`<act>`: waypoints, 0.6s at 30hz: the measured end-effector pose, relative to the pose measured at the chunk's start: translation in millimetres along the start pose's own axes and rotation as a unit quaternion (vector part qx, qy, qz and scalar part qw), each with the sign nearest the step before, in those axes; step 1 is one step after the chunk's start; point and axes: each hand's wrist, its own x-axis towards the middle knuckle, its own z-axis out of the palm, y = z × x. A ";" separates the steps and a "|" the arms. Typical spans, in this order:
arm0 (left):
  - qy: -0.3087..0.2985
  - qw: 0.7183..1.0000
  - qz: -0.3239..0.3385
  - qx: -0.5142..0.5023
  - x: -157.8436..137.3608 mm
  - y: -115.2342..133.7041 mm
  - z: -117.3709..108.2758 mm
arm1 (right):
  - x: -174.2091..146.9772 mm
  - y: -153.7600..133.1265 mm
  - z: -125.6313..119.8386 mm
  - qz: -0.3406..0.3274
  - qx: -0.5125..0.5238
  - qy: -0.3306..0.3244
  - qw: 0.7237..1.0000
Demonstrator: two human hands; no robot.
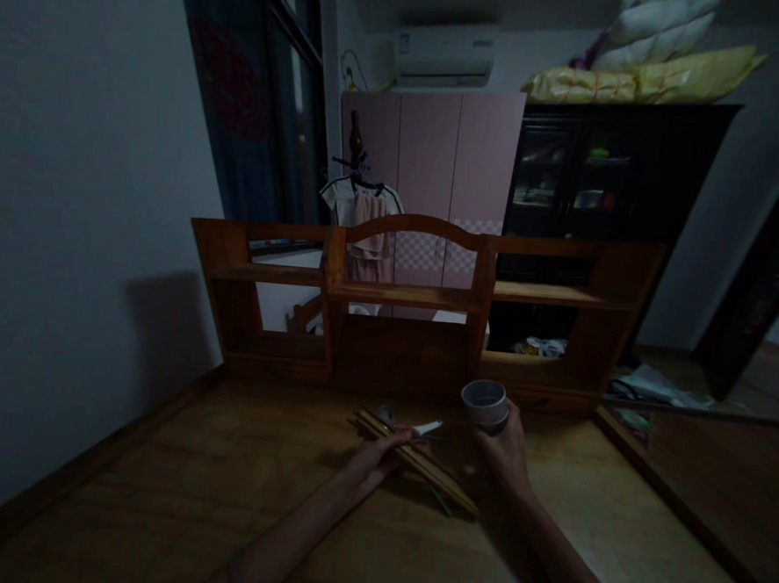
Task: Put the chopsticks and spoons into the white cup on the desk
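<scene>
A bundle of sticks in my left hand, a grey cup in my right.
My left hand (374, 459) has its fingers closed around the thin wooden sticks (442, 479), which slant over the middle of the bench (267, 447) from far left to near right; a white piece (428, 428) pokes out just beyond, and I cannot tell whether I grip it. My right hand (508, 453) curls its fingers, spread to the cup's width, around the grey cup (484, 406), mouth upward, near the wooden shelf (406, 296) at the far side.
</scene>
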 end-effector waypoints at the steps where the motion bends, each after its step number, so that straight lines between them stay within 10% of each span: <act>1: 0.011 1.000 0.002 -0.001 0.3 -0.3 0.3 | 0.1 0.8 0.4 -0.001 0.001 0.000 1.000; 18: 0.060 0.997 0.029 0.045 -0.9 -2.0 -0.1 | 0.7 -0.3 -0.4 -0.007 0.003 -0.005 1.000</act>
